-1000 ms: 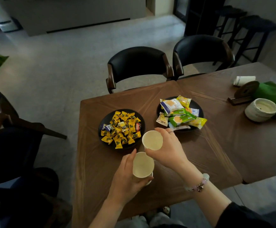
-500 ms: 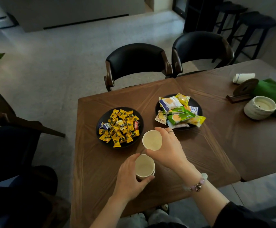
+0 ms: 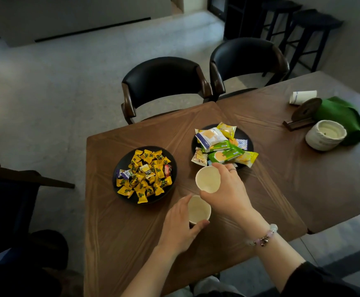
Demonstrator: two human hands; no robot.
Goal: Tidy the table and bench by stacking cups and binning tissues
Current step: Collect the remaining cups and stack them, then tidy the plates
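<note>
- Two paper cups mid-table: left hand [image 3: 180, 227] wraps the near cup [image 3: 198, 210], right hand [image 3: 228, 192] grips the raised cup [image 3: 208, 179].
- Not nested yet (looks close).
- Tipped cup [image 3: 302, 97] far right remains; no tissues visible.

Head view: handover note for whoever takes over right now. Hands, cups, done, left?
Left hand grips one white paper cup, upright, low over the brown wooden table.
Right hand holds a second white paper cup just beyond it, not yet nested.
A third white paper cup lies on its side far right, beside the green cloth.
Done: nothing stacked. Left: nest the held cups, fetch the third; no tissues in view.
</note>
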